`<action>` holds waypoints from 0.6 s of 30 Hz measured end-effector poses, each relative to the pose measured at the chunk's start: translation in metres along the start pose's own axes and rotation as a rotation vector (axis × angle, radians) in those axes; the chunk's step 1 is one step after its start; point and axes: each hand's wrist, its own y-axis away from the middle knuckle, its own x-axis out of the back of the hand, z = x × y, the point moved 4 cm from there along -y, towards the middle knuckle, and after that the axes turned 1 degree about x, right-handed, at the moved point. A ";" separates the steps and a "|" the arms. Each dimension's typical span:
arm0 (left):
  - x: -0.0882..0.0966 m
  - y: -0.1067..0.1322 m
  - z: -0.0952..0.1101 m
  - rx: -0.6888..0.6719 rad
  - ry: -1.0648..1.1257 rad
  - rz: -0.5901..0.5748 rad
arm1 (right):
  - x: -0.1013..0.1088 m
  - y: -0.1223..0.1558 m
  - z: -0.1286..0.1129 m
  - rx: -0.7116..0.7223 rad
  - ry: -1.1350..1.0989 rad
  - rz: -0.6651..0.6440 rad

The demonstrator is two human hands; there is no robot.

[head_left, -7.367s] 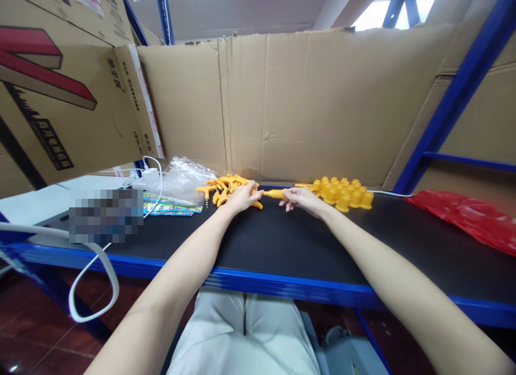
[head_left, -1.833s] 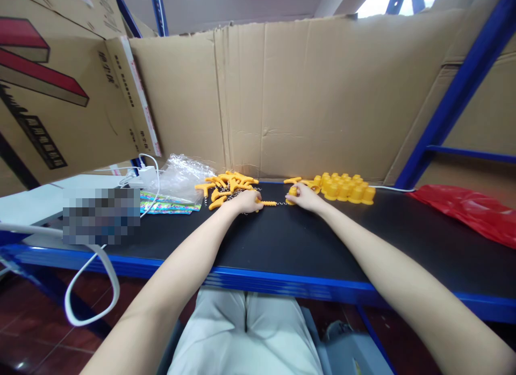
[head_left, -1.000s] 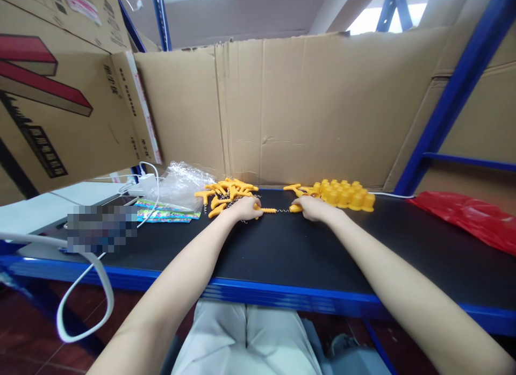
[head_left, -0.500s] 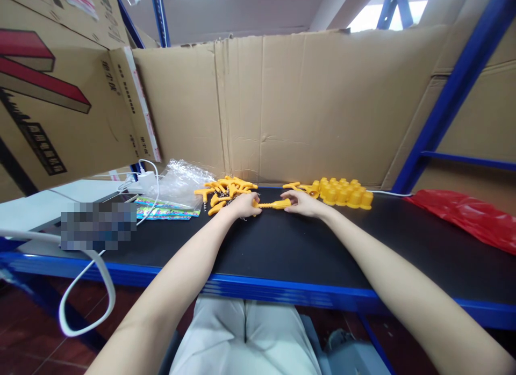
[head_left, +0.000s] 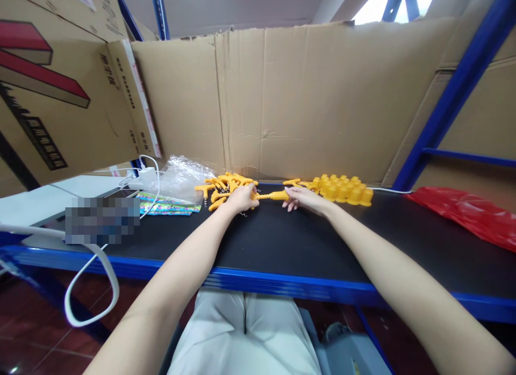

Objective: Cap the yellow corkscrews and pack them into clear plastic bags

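Between my hands a long yellow plastic corkscrew part (head_left: 278, 195) lies level just above the black tabletop, with a thin ridged stem on the left and a wider end on the right. My left hand (head_left: 242, 197) is closed around its left end, which the fingers partly hide. With thumb and fingertips, my right hand (head_left: 305, 199) pinches the wide end, its other fingers hanging loosely below. Beside my left hand lies a pile of yellow T-shaped corkscrew handles (head_left: 229, 182), some with metal spirals showing. Just beyond my right hand are several yellow cup-shaped pieces (head_left: 342, 189) in rows.
A clear plastic bag (head_left: 181, 176) and a colourful flat packet (head_left: 169, 205) lie left of the pile. White cables (head_left: 155, 187) loop at the left. A red plastic bag (head_left: 463, 211) rests on the right. Tall cardboard (head_left: 322, 106) stands along the back edge.
The right hand has turned slightly, and its lower fingers now hang down in view. Both hands still hold the yellow part; the whole view has shifted slightly.
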 end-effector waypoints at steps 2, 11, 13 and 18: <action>0.001 0.000 0.001 0.005 0.000 0.025 | 0.000 0.002 -0.001 0.015 -0.040 -0.048; 0.005 0.001 0.008 -0.033 -0.019 0.083 | 0.000 -0.003 0.004 -0.087 -0.046 0.000; 0.006 0.001 0.009 -0.050 -0.020 0.068 | -0.001 -0.003 0.003 -0.098 -0.041 0.001; 0.007 0.003 0.009 -0.073 0.017 0.032 | 0.000 0.000 0.001 -0.157 -0.096 -0.055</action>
